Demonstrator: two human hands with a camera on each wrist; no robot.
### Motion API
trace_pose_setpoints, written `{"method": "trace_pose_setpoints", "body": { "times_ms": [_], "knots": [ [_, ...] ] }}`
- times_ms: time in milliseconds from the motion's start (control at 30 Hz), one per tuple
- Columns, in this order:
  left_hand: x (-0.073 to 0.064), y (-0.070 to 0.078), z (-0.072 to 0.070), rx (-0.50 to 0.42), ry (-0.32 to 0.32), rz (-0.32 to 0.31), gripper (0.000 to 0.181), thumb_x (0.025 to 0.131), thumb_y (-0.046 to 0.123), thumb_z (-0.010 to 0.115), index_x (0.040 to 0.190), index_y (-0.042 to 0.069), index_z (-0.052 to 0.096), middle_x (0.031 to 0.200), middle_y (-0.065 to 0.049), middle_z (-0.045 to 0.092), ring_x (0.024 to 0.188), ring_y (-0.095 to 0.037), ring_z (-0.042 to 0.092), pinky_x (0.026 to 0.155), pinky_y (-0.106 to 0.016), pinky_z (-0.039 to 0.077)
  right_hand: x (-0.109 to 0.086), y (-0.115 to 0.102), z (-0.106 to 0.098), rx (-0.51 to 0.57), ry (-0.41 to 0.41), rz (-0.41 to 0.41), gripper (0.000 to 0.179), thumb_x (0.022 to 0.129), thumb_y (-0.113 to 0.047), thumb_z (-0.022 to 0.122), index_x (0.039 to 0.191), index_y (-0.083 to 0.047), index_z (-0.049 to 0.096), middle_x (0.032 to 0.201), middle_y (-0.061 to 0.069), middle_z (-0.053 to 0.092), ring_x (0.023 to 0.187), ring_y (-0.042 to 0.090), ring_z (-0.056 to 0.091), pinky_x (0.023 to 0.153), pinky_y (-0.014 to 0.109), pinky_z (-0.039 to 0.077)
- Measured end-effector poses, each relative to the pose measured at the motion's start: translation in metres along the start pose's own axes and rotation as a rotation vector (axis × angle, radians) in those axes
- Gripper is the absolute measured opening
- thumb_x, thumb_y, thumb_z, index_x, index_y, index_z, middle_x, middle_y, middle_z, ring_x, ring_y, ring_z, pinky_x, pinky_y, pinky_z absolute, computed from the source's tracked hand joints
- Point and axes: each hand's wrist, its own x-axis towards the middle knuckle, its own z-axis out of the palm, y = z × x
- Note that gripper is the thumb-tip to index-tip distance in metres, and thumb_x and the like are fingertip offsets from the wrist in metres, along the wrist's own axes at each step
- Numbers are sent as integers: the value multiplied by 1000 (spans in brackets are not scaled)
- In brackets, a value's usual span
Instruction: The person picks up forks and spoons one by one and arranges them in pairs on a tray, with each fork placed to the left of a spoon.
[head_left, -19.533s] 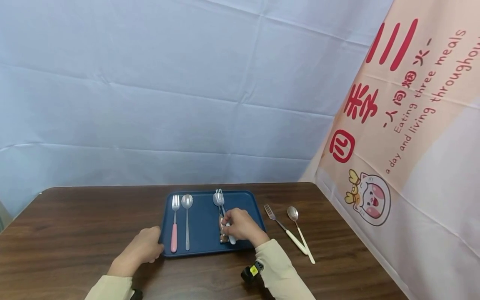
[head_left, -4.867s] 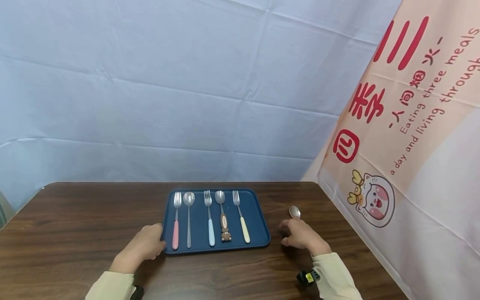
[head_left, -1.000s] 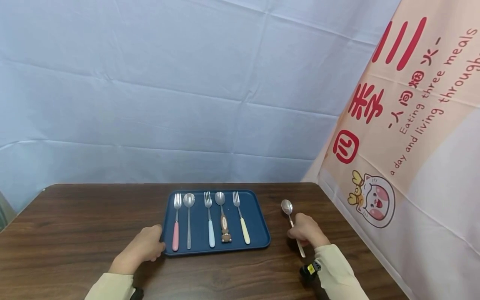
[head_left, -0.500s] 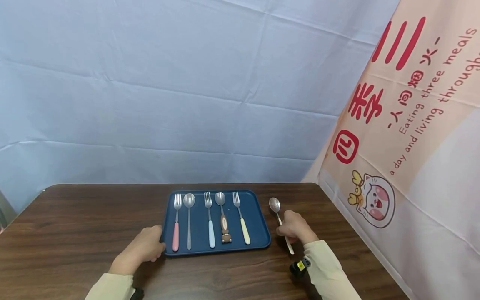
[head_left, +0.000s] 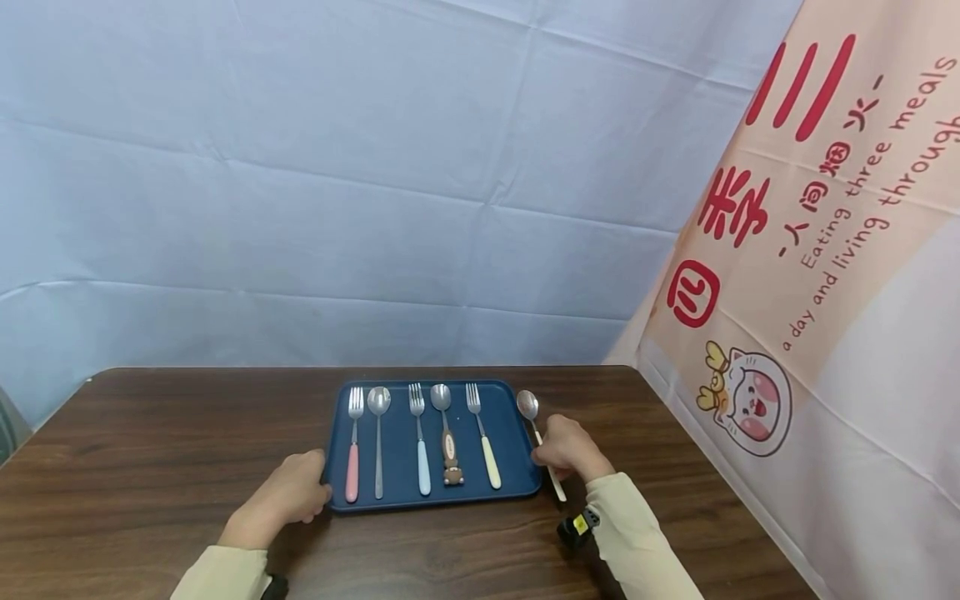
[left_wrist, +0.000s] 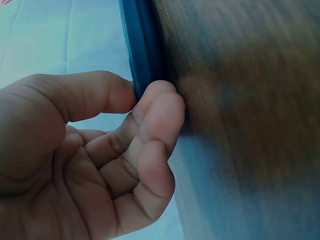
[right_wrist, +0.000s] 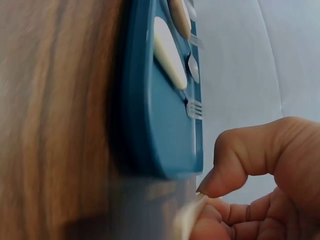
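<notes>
My right hand pinches the cream handle of a metal spoon between thumb and fingers, beside the right rim of a blue tray. In the right wrist view the spoon's handle is blurred under the thumb. At the tray's left rim, my left hand grips the edge; the left wrist view has the thumb and curled fingers on either side of the tray rim. On the tray lie a pink-handled fork, an all-metal spoon, a light-blue-handled fork, a brown bear-handled spoon and a yellow-handled fork.
The tray rests on a dark wooden table. A pale cloth hangs behind the table, and a printed curtain runs along its right side.
Over the last second my right hand has brought the spoon leftward to the tray's edge. Earlier, the light-blue fork and bear spoon were spread apart and the yellow fork came onto the tray.
</notes>
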Motion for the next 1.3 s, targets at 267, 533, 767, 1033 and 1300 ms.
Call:
{"method": "trace_pose_setpoints", "body": {
  "times_ms": [267, 533, 767, 1033, 1300],
  "knots": [
    [0, 0, 0, 3, -8, -9, 11, 82, -4, 56, 91, -9, 52, 57, -8, 49, 45, -16, 51, 45, -30, 41, 3, -16, 4, 22, -41, -10, 15, 69, -3, 62, 60, -4, 50, 48, 1, 38, 39, 16, 51, 39, 26, 45],
    [0, 0, 0, -2, -3, -8, 13, 82, -3, 56, 93, -10, 51, 57, -8, 49, 45, -16, 50, 44, -30, 42, 11, -24, 11, 3, -40, 5, 19, 68, -2, 64, 58, -5, 49, 47, 2, 39, 39, 16, 51, 39, 27, 44],
    [0, 1, -1, 3, -8, -21, 14, 83, -3, 57, 94, -11, 51, 58, -8, 49, 46, -16, 51, 45, -30, 42, 16, -36, 13, 11, -47, 13, 15, 69, -3, 65, 65, -3, 51, 52, 5, 44, 41, 18, 53, 40, 29, 45],
    [0, 1, -1, 5, -1, -10, 13, 83, -3, 57, 93, -10, 52, 57, -8, 49, 45, -16, 50, 45, -30, 42, 20, -45, 20, -79, -32, 20, 12, 69, -4, 67, 65, -1, 55, 56, 9, 51, 39, 15, 51, 38, 26, 43],
    [0, 1, 0, 4, -4, -9, 11, 83, -3, 57, 91, -8, 51, 57, -8, 49, 45, -16, 50, 45, -30, 41, 24, -47, 26, -95, -25, 46, 14, 70, -4, 68, 62, -2, 56, 52, 7, 49, 38, 16, 50, 37, 25, 42]
  ]
}}
